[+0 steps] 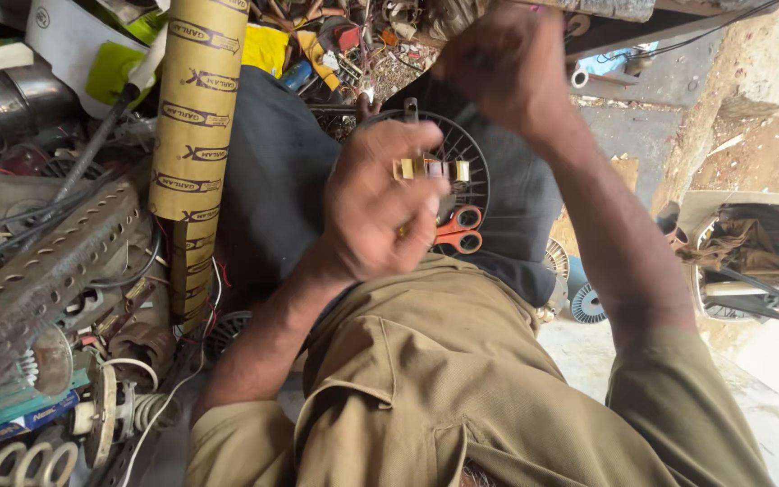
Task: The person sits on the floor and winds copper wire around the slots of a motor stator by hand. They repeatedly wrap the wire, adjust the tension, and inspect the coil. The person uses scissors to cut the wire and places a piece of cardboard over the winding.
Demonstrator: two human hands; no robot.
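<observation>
My left hand (379, 206) is in the middle of the view, shut on a small brass-coloured part (426, 169) with pale pieces on it. Behind the hand lies a round black fan grille (469, 144) on a dark cloth (272, 171). A thin metal rod (410, 110) sticks up just above my fingers. Orange-handled scissors (460, 231) rest on the cloth right beside that hand. My right hand (505, 63) is raised higher up and further away, blurred, with its fingers curled; nothing shows in it.
A tall yellow cardboard tube (196, 117) stands at the left. A perforated metal angle bar (42, 271), a metal pot (2, 104) and cables crowd the left side. Scrap parts (344, 41) pile at the top. A blue-white coil (588, 305) lies at the right.
</observation>
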